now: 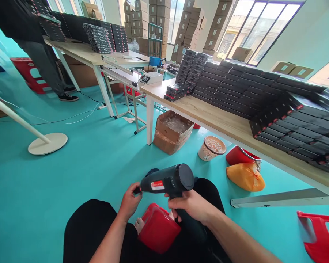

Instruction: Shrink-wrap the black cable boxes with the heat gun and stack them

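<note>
A black heat gun (167,179) with a red and white label lies across the lower middle of the head view, its nozzle pointing left. My right hand (188,206) is wrapped round its handle. At the nozzle end, my left hand (131,200) has its fingers pressed together on a small dark part; whether that part belongs to the gun cannot be made out. Below the gun, a red plastic stool (159,230) stands between my knees.
A wooden-topped table (208,109) on the right bears stacked black boxes (235,86). Beneath are an open carton (172,128), a wastebasket (211,147) and an orange bag (245,177). A white sealing machine (150,77) stands behind. At the upper left stands a person (38,54).
</note>
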Tool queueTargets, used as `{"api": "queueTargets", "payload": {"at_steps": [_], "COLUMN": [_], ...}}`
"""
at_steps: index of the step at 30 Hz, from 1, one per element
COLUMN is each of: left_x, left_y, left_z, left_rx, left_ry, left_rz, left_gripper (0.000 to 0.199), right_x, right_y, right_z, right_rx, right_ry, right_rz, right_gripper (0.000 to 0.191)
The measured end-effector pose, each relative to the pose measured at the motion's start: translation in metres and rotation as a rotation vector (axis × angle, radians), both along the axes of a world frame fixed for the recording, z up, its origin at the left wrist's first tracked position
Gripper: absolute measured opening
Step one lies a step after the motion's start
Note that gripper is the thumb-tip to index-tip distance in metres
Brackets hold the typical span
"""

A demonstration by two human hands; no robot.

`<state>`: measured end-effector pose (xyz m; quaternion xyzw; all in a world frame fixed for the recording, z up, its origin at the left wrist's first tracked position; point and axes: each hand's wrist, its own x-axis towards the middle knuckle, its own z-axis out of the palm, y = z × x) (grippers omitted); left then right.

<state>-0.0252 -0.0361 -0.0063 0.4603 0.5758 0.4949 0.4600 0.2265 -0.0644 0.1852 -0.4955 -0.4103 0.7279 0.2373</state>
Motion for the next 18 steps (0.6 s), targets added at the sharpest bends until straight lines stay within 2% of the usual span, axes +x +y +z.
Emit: {"api": "queueTargets", "payload": {"at_steps": [2,6,8,11,13,16,18], "left_x": [-0.001,-0.001,-0.001,0.000,0.000,0.001,0.001], "left_y": [-0.001,0.000,0.000,-0.002,-0.003,-0.002,-0.001], "left_z": [-0.001,-0.003,-0.003,0.000,0.003,0.006,0.005], "left_rx": [0.011,-0.003,-0.078,-0.245,-0.300,-0.299,-0.298], "left_ry": [0.030,0.031,-0.059,-0.305,-0.402,-0.414,-0.413], "left_rz": [0.002,0.011,0.022,-0.010,-0.018,0.000,-0.011], "left_gripper": [0.027,0.031,0.035,0.035,0.033,0.031,0.032], "right_x": [-0.001,0.000,0.003,0.012,0.018,0.020,0.018], "right_y": [0.002,0.004,0.005,0.007,0.006,0.002,-0.001], "right_z": [0.003,0.007,0.005,0.001,-0.001,-0.002,-0.003], "right_rx": [-0.006,-0.040,-0.034,-0.039,-0.068,-0.098,-0.074], "right_ry": [-0.077,-0.045,-0.041,-0.112,-0.107,-0.046,-0.063], "right_rz": [-0.039,0.046,-0.015,-0.162,-0.160,-0.098,-0.135], "right_gripper": [0.023,0.025,0.027,0.026,0.027,0.031,0.029]}}
